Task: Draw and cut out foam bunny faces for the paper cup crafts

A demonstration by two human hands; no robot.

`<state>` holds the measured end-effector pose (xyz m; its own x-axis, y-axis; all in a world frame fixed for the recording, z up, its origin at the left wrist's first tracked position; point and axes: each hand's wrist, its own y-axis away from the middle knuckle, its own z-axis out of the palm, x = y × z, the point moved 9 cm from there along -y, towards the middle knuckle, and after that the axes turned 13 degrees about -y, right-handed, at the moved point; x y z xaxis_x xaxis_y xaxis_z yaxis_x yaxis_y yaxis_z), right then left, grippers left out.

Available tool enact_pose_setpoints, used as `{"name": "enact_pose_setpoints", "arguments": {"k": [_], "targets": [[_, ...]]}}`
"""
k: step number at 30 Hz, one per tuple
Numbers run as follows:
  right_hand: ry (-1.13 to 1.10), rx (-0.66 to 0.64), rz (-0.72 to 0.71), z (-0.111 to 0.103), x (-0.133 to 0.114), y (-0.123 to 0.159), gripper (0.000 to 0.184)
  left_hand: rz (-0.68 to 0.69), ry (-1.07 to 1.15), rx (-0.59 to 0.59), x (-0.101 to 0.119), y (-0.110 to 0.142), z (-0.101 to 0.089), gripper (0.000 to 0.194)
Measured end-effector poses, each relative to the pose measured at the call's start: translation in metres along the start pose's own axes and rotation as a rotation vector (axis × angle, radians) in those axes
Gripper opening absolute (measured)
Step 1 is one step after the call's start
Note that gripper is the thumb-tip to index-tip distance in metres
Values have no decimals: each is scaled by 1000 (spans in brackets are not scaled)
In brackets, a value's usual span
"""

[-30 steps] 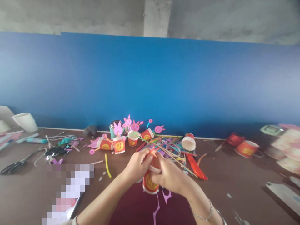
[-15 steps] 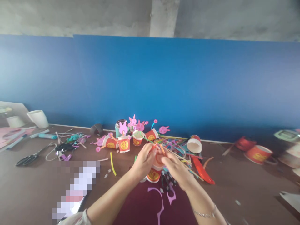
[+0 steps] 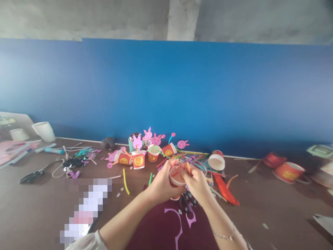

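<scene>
Holding a paper cup with both hands

The left hand (image 3: 164, 185) is curled around the side of the paper cup (image 3: 178, 180), above the dark red mat (image 3: 153, 225). The right hand (image 3: 198, 181) is closed at the cup's right side, pinching an orange straw (image 3: 189, 169) near the rim. Just below the hands lie black-handled scissors (image 3: 185, 203), partly hidden, and beside them a curved purple paper scrap (image 3: 191, 218). The yellow strip (image 3: 126, 182) lies apart, to the left.
</scene>
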<state>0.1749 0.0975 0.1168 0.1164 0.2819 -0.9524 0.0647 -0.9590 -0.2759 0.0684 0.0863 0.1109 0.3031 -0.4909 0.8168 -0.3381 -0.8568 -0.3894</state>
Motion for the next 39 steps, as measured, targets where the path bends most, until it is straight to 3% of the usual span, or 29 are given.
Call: {"name": "enact_pose_setpoints", "arguments": {"k": [5, 13, 18, 22, 27, 35, 39], "targets": [[26, 87, -51, -8, 1, 0, 33, 33, 4, 77, 3, -1, -5, 62], [-4, -49, 27, -1, 14, -4, 40, -71, 53, 49, -13, -1, 2, 69], [-135, 119, 67, -26, 21, -5, 53, -194, 123, 164, -22, -2, -13, 71], [-16, 158, 66, -39, 18, -6, 50, -212, 117, 199, -22, -2, -20, 69], [22, 123, -42, -35, 7, -7, 41, -217, 52, 158, -23, -1, -14, 67], [-106, 44, 63, -24, 7, -4, 39, -104, 71, 23, -11, 0, -1, 61], [-30, -15, 57, -19, 4, -2, 42, -99, 28, -54, -7, 2, 2, 56]]}}
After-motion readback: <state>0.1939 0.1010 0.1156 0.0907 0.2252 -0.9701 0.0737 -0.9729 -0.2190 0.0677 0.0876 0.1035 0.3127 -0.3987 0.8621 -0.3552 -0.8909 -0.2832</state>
